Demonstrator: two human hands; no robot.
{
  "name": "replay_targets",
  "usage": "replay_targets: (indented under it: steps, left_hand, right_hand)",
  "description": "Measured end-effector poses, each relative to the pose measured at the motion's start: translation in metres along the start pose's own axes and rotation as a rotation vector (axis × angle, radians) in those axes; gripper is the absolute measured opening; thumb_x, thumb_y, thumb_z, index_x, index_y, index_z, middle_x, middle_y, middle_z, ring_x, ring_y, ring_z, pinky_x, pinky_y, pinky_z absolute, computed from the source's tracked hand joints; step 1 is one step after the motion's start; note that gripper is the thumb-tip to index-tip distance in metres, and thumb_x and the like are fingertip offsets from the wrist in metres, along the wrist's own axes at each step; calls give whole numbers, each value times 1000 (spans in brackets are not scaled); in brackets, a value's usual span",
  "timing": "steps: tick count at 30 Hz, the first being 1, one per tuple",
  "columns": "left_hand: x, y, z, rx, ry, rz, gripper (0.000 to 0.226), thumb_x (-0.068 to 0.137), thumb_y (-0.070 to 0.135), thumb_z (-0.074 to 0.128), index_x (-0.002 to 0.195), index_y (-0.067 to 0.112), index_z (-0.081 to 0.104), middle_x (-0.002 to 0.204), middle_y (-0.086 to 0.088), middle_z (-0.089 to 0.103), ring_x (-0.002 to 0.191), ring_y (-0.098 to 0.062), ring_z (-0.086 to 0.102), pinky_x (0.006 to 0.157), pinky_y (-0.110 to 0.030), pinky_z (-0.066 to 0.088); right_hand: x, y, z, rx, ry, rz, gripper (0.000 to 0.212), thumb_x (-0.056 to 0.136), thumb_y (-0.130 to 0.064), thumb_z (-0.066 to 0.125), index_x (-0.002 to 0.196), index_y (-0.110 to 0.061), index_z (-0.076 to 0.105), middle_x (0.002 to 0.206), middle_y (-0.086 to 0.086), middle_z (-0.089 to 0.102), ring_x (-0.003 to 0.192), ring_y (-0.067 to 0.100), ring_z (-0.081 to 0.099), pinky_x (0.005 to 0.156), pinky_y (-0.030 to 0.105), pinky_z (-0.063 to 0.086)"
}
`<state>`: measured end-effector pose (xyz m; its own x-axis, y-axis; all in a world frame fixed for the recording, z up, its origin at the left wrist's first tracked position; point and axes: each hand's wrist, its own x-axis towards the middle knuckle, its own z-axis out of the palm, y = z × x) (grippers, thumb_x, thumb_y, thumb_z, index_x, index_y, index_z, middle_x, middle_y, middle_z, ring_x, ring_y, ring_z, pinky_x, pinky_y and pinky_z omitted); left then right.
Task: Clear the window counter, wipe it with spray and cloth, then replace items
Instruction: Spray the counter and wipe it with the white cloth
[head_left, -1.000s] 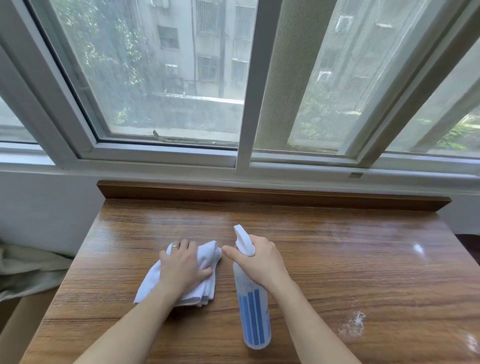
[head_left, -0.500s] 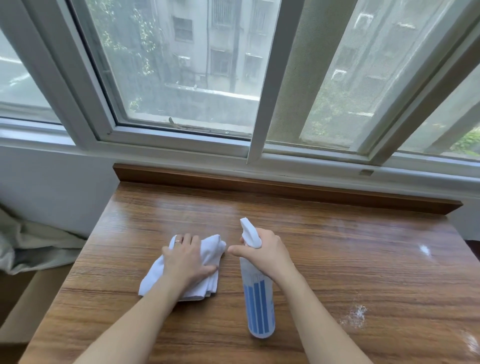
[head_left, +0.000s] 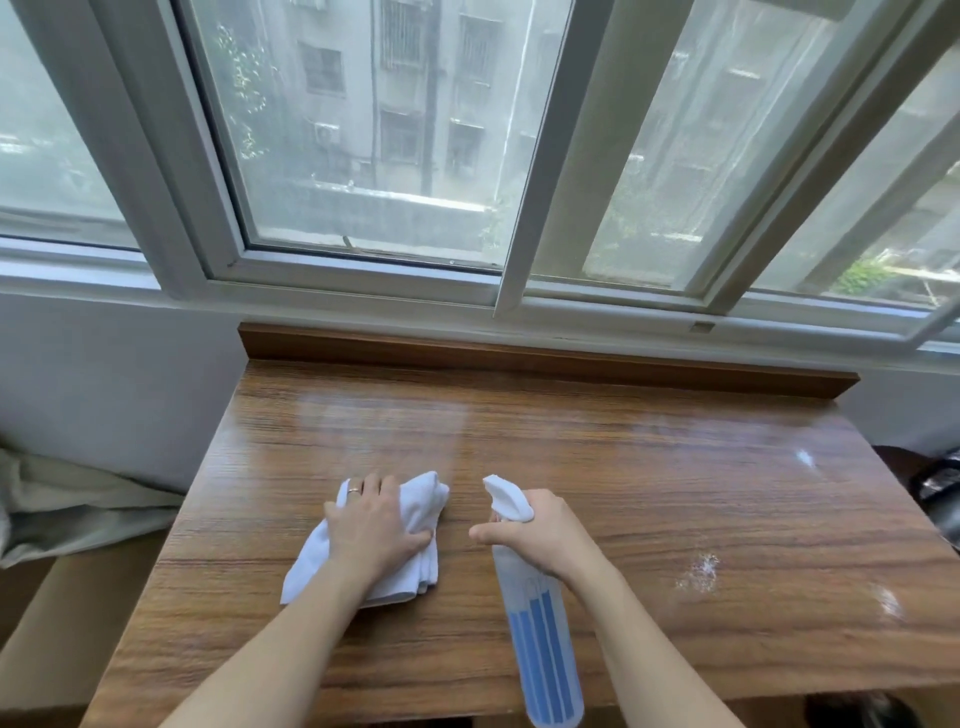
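Note:
The wooden window counter (head_left: 597, 467) fills the middle of the view, with a faint wet sheen near its back. My left hand (head_left: 376, 525) lies on a folded white cloth (head_left: 311, 564) on the counter, the thumb curled round its right edge. My right hand (head_left: 540, 530) grips the neck of a spray bottle (head_left: 545, 644) with a white nozzle and blue stripes. The nozzle points toward the window, and the bottle leans back toward me above the front edge.
A raised wooden ledge (head_left: 545, 358) runs along the counter's back under the window frame (head_left: 363, 280). White specks (head_left: 698, 571) mark the counter at the right. Crumpled pale fabric (head_left: 67, 504) lies low at the left. A dark object (head_left: 940, 493) sits off the right edge.
My view has tilted upward, so the counter sits lower in frame. Both hands keep their hold; the bottle and cloth have drifted slightly apart.

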<state>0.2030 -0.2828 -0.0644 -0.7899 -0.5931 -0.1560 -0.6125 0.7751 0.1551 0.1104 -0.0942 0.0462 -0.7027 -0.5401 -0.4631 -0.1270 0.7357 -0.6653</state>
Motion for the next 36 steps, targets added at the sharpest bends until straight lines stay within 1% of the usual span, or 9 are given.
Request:
replay_targets:
  steps: [4, 8, 15, 20, 23, 27, 31, 34, 36]
  left_hand:
    - [-4, -5, -1, -18, -30, -15, 68, 72, 73, 54, 118, 24, 45, 126, 8, 46, 122, -19, 42, 85, -43, 39]
    - [-9, -7, -2, -14, -26, -20, 70, 72, 74, 54, 121, 25, 44, 129, 7, 45, 123, -19, 42, 85, -45, 40]
    - [-11, -6, -1, -17, -33, -44, 71, 74, 74, 53, 122, 23, 43, 130, 7, 45, 125, -19, 40, 87, -46, 40]
    - [-12, 2, -1, 1, -27, -83, 69, 75, 72, 53, 123, 23, 44, 131, 6, 46, 126, -20, 40, 87, -46, 40]
    - [-12, 7, 1, 6, -24, -109, 67, 77, 71, 52, 123, 22, 44, 130, 5, 47, 124, -20, 42, 87, -46, 40]
    - [-5, 17, 2, 8, 11, -139, 60, 83, 68, 46, 120, 21, 46, 126, 4, 49, 120, -20, 44, 85, -45, 39]
    - [10, 35, 6, 4, 12, -121, 61, 84, 69, 45, 120, 19, 46, 124, 2, 50, 118, -21, 46, 85, -45, 39]
    - [24, 47, 8, 14, 31, -112, 61, 86, 68, 42, 121, 17, 47, 125, 0, 50, 119, -23, 46, 86, -46, 39]
    - [35, 53, 7, 11, 26, -122, 62, 88, 68, 41, 123, 16, 45, 129, -1, 49, 121, -24, 45, 89, -47, 39]
  right_hand:
    - [-15, 11, 12, -58, 2, 79, 55, 67, -53, 80, 59, -23, 35, 57, -9, 40, 54, 12, 37, 53, 29, 29]
    - [-24, 19, 12, -35, -42, 132, 53, 60, -56, 82, 63, -23, 41, 64, -8, 46, 57, 12, 43, 55, 28, 32]
    - [-30, 31, 4, -58, -76, 145, 54, 59, -60, 80, 64, -23, 42, 66, -7, 50, 59, 11, 46, 57, 28, 34]
    - [-31, 38, -6, 5, -106, 88, 54, 53, -61, 79, 61, -24, 41, 63, -7, 47, 59, 11, 43, 60, 31, 34]
    - [-31, 39, -11, 8, -94, 39, 50, 59, -60, 77, 60, -24, 42, 61, -8, 47, 58, 11, 43, 60, 30, 34]
    - [-28, 39, -17, 2, -17, -29, 41, 72, -54, 76, 69, -21, 53, 65, -7, 51, 61, 10, 47, 60, 29, 35]
    - [-24, 35, -22, -4, -9, -55, 50, 74, -55, 74, 74, -7, 58, 65, -6, 51, 60, 9, 46, 59, 28, 35]
    - [-22, 33, -26, -19, -3, -76, 41, 74, -55, 73, 68, -19, 54, 61, -10, 48, 56, 7, 43, 57, 26, 34]
    - [-21, 33, -28, -29, -6, -79, 39, 74, -55, 73, 67, -21, 55, 61, -10, 49, 56, 7, 44, 57, 26, 35]
